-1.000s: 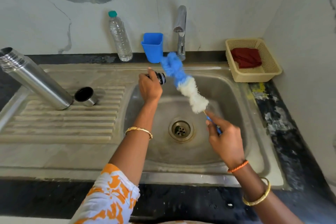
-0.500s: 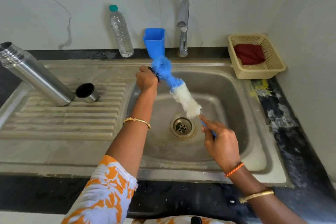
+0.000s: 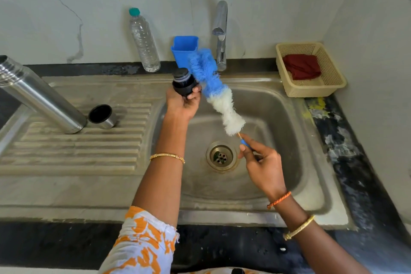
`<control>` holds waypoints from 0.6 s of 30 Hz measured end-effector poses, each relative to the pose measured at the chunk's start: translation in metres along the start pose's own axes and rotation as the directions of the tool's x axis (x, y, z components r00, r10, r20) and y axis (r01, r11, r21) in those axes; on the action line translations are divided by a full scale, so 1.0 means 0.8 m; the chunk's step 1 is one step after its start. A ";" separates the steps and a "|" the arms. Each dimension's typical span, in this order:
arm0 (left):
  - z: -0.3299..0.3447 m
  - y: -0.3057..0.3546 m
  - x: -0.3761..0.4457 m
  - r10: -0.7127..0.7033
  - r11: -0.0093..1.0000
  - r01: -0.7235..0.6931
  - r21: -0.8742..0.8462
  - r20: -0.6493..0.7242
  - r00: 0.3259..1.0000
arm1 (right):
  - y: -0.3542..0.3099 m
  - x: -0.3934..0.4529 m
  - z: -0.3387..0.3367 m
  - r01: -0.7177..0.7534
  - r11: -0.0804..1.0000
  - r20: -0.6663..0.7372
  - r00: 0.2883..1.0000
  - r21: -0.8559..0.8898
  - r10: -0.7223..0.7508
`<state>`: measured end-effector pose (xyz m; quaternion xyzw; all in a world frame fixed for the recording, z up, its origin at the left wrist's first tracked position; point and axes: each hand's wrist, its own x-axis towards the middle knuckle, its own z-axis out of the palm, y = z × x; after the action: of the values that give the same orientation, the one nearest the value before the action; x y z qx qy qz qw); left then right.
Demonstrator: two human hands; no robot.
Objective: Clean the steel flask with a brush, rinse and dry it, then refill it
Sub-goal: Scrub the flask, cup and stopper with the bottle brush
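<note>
My left hand holds the flask's black stopper upright over the sink's back left corner. My right hand grips the thin handle of a bottle brush with blue and white bristles; its blue end rests against the stopper's right side. The steel flask stands open on the drainboard at the left. Its steel cup lid lies on its side beside the flask's base.
The sink basin has a drain in the middle and a tap behind. A blue plastic holder, a clear water bottle and a beige basket with a red cloth stand along the back.
My left hand has turned and lifted, so the black stopper now shows upright above my fingers. The brush's blue end has shifted from the stopper's front to its right side.
</note>
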<state>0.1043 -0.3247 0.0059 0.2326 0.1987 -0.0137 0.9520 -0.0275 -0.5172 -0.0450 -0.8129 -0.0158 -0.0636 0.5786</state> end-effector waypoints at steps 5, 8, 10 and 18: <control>0.004 0.019 -0.004 -0.005 0.890 0.016 0.456 -0.024 1.000 | -0.016 0.041 -0.024 -0.042 0.999 0.123 0.991 -0.031 0.046; 0.004 0.033 -0.006 0.101 0.672 -0.059 0.739 -0.013 0.995 | -0.018 0.058 -0.038 0.013 0.999 0.184 0.983 -0.045 -0.005; 0.000 0.036 -0.005 0.239 0.532 -0.110 0.839 -0.024 0.971 | -0.013 0.062 -0.039 0.020 0.997 0.196 0.981 -0.068 -0.006; -0.024 0.030 0.007 0.631 0.428 -0.176 0.887 -0.154 0.760 | 0.001 0.017 -0.020 0.186 0.963 0.115 0.979 -0.195 -0.166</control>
<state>0.1054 -0.2942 -0.0015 0.6919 0.3254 0.1878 0.6165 -0.0150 -0.5333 -0.0385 -0.8656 -0.1097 -0.0761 0.4825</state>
